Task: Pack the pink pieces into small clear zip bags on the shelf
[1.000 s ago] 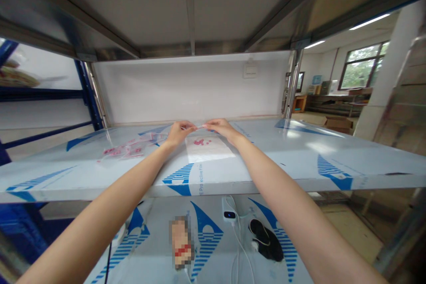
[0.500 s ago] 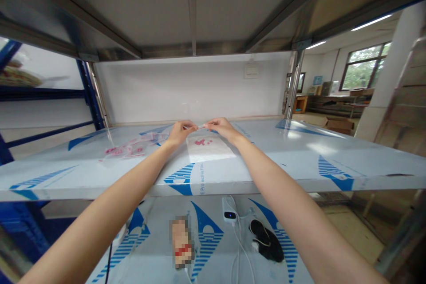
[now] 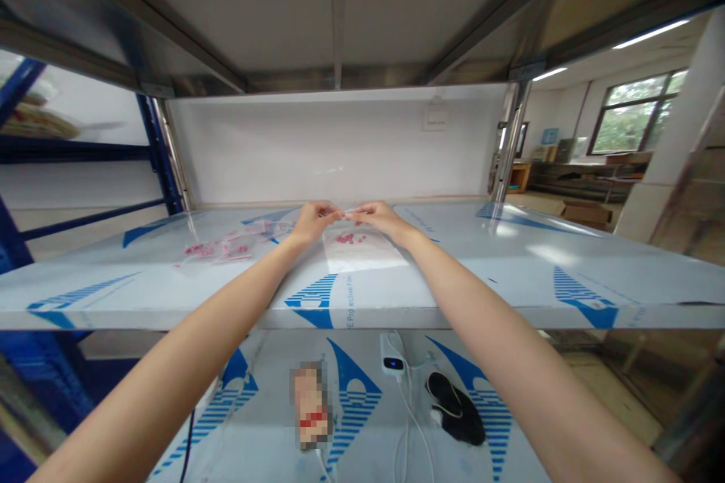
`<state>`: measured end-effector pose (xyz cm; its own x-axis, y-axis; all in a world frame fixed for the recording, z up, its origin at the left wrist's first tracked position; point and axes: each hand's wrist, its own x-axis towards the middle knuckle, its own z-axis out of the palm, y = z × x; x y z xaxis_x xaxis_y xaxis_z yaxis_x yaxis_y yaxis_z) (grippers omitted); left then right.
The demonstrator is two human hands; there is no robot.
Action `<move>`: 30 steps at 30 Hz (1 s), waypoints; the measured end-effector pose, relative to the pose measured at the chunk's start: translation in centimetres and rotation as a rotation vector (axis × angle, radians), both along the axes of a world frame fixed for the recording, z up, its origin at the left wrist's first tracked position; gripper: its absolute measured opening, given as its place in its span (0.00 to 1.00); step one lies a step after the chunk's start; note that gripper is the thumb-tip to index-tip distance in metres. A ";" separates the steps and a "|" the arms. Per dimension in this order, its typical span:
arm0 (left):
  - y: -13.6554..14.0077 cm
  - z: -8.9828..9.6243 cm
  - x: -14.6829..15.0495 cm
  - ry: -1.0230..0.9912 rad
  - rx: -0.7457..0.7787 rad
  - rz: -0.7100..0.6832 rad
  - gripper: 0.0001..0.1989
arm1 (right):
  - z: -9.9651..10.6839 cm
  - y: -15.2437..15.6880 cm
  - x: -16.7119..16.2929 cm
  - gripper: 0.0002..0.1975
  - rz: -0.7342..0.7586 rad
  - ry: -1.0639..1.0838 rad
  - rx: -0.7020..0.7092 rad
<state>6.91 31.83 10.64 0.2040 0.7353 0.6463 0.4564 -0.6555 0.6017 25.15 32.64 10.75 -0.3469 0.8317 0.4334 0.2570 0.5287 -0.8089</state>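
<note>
My left hand (image 3: pixel 317 220) and my right hand (image 3: pixel 384 219) meet over the back of the shelf, fingers pinched. Between their fingertips is a thin, see-through piece that looks like the edge of a small plastic bag (image 3: pixel 350 213); its details are blurred. Just below the hands, several small pink pieces (image 3: pixel 347 239) lie on a white sheet (image 3: pixel 368 260). Left of my left hand lies a loose group of clear plastic bags (image 3: pixel 226 247) with pink pieces in or under them.
The shelf (image 3: pixel 481 287) is covered in blue-printed film, with a metal shelf (image 3: pixel 272 15) overhead. On the lower level are a pixelated phone-like object (image 3: pixel 311 407), a white device (image 3: pixel 392 358) with cables, and a black item (image 3: pixel 458 411). A metal post (image 3: pixel 513 143) stands at the right.
The view has shifted slightly, so everything sits a little further right. My hands have come a bit closer together, still pinching the see-through piece.
</note>
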 end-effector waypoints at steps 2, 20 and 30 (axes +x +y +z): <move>0.0 0.0 0.0 0.005 -0.002 -0.002 0.09 | 0.1 -0.1 0.0 0.08 0.004 0.016 0.015; 0.3 -0.4 0.1 0.008 -0.093 -0.035 0.06 | 0.0 0.4 0.5 0.08 -0.031 -0.004 0.070; 0.3 -0.3 0.1 -0.002 -0.133 -0.048 0.08 | 0.1 1.2 0.7 0.09 -0.117 -0.041 0.083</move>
<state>7.05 32.16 10.31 0.2399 0.8040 0.5441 0.4249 -0.5908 0.6858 25.83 33.85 10.83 -0.2684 0.8295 0.4898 0.3532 0.5578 -0.7511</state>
